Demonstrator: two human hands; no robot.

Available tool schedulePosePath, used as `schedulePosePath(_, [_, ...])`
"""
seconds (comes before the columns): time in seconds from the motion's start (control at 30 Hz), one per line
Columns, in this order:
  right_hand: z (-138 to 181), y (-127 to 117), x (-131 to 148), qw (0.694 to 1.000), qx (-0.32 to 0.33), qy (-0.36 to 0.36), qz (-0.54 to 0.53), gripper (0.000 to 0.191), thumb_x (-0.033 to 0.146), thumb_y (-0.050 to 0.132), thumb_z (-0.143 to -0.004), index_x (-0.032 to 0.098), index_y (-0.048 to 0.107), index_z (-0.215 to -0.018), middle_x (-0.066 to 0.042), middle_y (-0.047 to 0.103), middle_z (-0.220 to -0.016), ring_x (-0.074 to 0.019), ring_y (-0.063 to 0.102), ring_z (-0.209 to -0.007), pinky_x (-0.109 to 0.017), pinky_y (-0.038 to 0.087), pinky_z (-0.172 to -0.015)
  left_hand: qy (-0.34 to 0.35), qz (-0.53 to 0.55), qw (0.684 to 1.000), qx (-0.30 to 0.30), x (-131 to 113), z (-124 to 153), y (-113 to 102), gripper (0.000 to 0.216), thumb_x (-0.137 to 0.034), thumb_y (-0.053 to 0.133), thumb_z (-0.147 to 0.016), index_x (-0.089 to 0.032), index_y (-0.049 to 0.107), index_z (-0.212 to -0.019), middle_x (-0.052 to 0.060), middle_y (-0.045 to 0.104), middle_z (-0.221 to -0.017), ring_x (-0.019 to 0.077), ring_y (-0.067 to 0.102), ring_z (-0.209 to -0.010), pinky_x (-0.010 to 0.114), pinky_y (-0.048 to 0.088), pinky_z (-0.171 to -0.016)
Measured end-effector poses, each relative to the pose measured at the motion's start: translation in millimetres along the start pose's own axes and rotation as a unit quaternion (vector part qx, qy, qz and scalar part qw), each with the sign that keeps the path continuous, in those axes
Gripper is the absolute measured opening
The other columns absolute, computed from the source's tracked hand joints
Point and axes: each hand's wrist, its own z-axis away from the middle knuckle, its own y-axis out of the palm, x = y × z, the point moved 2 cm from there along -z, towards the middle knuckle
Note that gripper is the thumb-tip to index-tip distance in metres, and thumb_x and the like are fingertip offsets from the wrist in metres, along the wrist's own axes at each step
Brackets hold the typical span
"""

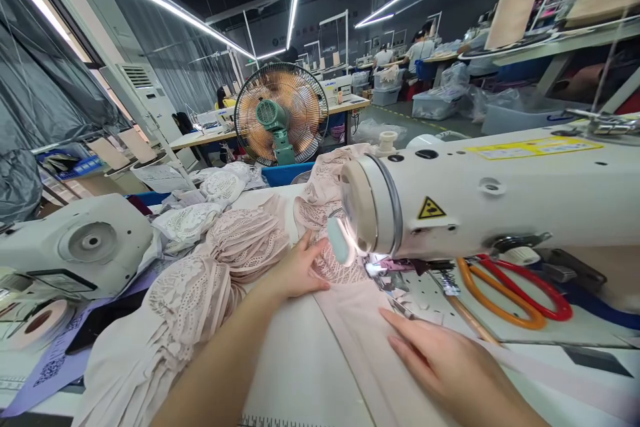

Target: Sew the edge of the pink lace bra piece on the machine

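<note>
Two hands lie flat, fingers spread, on the pink fabric (350,320): left hand (300,270) on its lace, right hand (440,360) just before the sewing machine (500,207). Beyond them is a warning sticker (431,209); the yellow label (535,147) is unreadable.

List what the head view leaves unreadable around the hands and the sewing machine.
Head view only:
Needle: hidden behind the sewing machine head and lamp glare.
Scissors: blades hidden under the machine arm.
Yellow label: print too small.
Right hand: wrist cut by the bottom edge; its palm covers the pink fabric beneath.
</note>
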Motion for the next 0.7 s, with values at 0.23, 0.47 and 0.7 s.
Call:
schedulePosePath(0.23, [1, 3, -5, 1.0, 0.007, 0.002, 0.002, 0.039, 0.031, 0.032, -0.091, 0.024, 0.059, -0.118, -0.003, 0.072, -0.097, -0.0202, 0.069, -0.078, -0.028, 0.056, -0.054, -0.015, -0.056, 0.997, -0.048, 4, -3, 1, 0.081, -0.041, 0.059, -0.071, -0.023, 0.022, -0.141, 0.008, 0.008, -0.152, 0.0272, 0.029, -0.132, 0.038, 0.032, -0.104])
schedulePosePath(0.47, [3, 6, -2, 0.999, -0.015, 0.026, 0.011, 0.041, 0.032, 0.029, -0.091, 0.024, 0.061, -0.114, -0.001, 0.07, -0.104, -0.0204, 0.068, -0.087, -0.028, 0.057, -0.061, -0.022, -0.149, 0.981, -0.125, -17, 0, 12, 0.061, -0.03, 0.048, -0.079, -0.011, 0.032, -0.135, 0.015, 0.025, -0.145, 0.0292, 0.034, -0.127, 0.04, 0.034, -0.102])
schedulePosePath(0.7, [0, 3, -5, 1.0, -0.006, -0.014, -0.026, 0.036, 0.031, 0.033, -0.09, 0.024, 0.063, -0.109, -0.004, 0.072, -0.097, -0.0196, 0.069, -0.08, -0.026, 0.057, -0.059, 0.183, -0.22, 0.958, 0.004, -76, 32, 68, 0.051, -0.043, 0.04, -0.086, -0.006, 0.051, -0.119, 0.017, 0.05, -0.123, 0.0286, 0.045, -0.111, 0.038, 0.041, -0.092])
